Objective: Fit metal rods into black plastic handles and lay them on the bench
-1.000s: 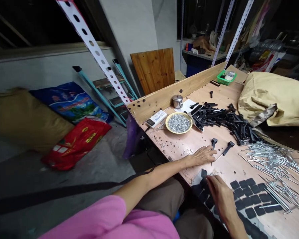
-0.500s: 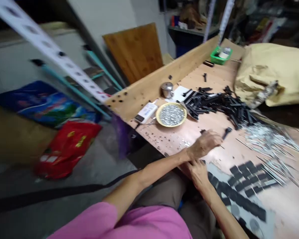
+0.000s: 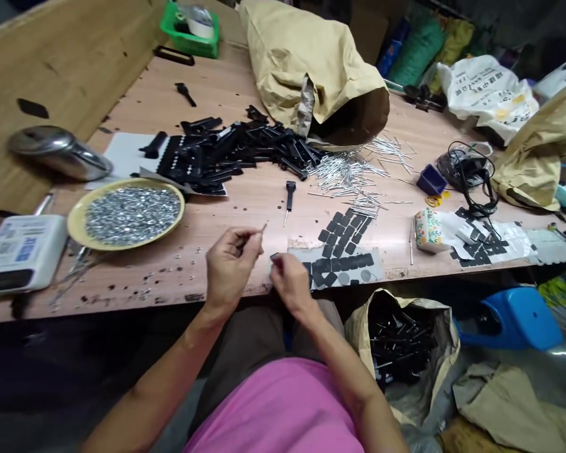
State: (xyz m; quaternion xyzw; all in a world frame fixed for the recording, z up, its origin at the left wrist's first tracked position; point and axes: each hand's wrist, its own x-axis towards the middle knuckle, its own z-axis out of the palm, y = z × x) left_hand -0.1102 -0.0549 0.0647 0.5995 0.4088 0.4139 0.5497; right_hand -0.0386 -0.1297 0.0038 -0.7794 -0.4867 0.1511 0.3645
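Observation:
My left hand (image 3: 231, 267) is closed just over the table's front edge, with the tip of a thin metal pin (image 3: 264, 228) poking out of its pinch. Close by on the right, my right hand (image 3: 291, 281) pinches a small dark piece (image 3: 274, 256), mostly hidden by the fingers. Beyond both hands lies a black plastic part (image 3: 290, 195) with a pin sticking out of its near end. Rows of black pads (image 3: 342, 263) rest on a grey sheet beside my right hand. Farther back are a heap of black plastic parts (image 3: 245, 151) and loose metal pins (image 3: 344, 173).
At left stand a yellow bowl (image 3: 75, 223) of small metal pieces, a white box (image 3: 23, 251) and a metal cup (image 3: 59, 151). A big paper sack (image 3: 311, 56) lies open behind the heap. Below the edge at right is a sack (image 3: 446, 327) of black parts.
The view has swung right, bringing the right side of the table into sight. My hands, crossed close together before, are now apart, side by side. The black part lies beyond them.

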